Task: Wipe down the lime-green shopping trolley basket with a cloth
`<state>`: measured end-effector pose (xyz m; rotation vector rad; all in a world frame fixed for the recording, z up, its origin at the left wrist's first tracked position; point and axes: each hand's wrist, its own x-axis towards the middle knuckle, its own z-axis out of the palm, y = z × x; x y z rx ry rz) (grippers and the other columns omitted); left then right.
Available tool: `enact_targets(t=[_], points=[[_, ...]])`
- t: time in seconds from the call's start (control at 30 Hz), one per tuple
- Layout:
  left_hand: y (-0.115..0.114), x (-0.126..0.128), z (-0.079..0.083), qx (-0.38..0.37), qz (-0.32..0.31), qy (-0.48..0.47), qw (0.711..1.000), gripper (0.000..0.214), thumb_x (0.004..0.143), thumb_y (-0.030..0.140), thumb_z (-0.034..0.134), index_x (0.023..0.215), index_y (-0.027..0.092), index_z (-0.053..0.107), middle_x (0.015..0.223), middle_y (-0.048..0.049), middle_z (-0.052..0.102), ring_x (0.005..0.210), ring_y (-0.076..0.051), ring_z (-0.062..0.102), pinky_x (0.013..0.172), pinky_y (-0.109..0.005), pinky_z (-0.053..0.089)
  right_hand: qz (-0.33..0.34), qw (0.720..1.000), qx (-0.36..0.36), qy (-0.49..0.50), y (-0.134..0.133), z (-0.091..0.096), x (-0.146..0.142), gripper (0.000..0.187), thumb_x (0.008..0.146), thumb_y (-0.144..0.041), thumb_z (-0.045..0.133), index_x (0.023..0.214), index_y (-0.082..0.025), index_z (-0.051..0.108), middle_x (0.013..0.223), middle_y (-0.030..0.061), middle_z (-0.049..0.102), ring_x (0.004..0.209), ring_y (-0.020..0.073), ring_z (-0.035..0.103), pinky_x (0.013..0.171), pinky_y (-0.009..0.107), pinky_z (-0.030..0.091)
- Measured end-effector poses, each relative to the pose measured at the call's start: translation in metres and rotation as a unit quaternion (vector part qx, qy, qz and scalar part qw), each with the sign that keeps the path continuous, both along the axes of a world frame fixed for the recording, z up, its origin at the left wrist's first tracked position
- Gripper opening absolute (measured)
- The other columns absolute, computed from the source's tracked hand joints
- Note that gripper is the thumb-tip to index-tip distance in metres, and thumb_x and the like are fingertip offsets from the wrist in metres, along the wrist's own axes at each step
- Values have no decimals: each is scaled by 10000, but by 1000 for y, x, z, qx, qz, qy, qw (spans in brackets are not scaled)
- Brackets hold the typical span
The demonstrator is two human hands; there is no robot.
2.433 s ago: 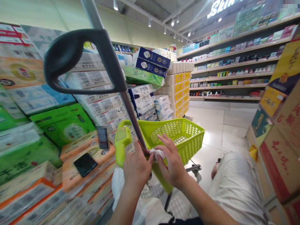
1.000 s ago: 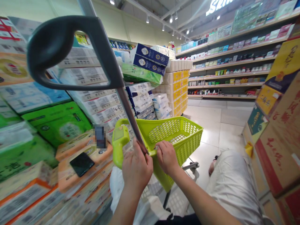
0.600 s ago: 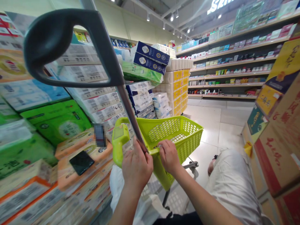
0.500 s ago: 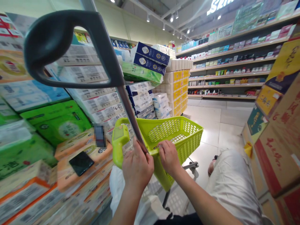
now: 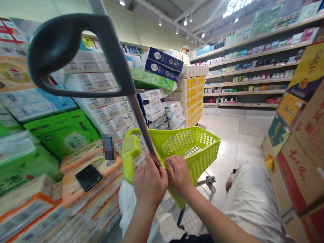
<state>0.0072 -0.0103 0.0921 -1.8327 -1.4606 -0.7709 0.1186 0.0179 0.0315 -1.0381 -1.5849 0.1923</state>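
Note:
A metal pole with a dark grey loop handle slants down in front of me. My left hand is closed around the pole's lower part, at the back of a lime-green shopping cart. Right beside it, my right hand has its fingers curled at the basket's rear edge. Something small and pale shows at its fingertips, too little to name. The pole's lower end is hidden behind my left hand. The cart's green push handle lies just left of the pole.
Stacked tissue packs rise on the left, with a black phone lying on an orange pack. Cardboard cartons line the right. Behind the cart, shelves hold small goods. My bent knee is beside the cart.
My right hand has moved left along the basket's edge, close to my left hand. My left hand stays on the pole.

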Motion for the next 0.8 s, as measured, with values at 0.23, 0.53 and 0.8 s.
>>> enact_targets(t=[0.23,0.53,0.8], points=[[-2,-5,0,2,-4,17,1000,744,799,203,482,1421,-62,171,869,-145,722,741,-251,685,720,-351,515,10,999,28,-44,2,-2,8,212,936,-205,368,920,-199,579,890,54,600,871,200,519,805,337,374],[-3,-2,2,-1,-6,6,1000,715,781,195,482,1396,-63,225,898,-169,718,738,-258,682,702,-359,518,45,998,42,-19,-9,6,-6,176,924,-217,409,944,-201,584,947,58,617,912,199,524,861,342,393],[-2,-2,2,3,-13,9,1000,707,794,195,476,1396,-72,218,858,-162,719,717,-263,684,710,-367,521,-25,1000,-7,-12,3,-3,8,228,932,-188,351,903,-197,578,862,55,593,853,204,516,798,344,387]])
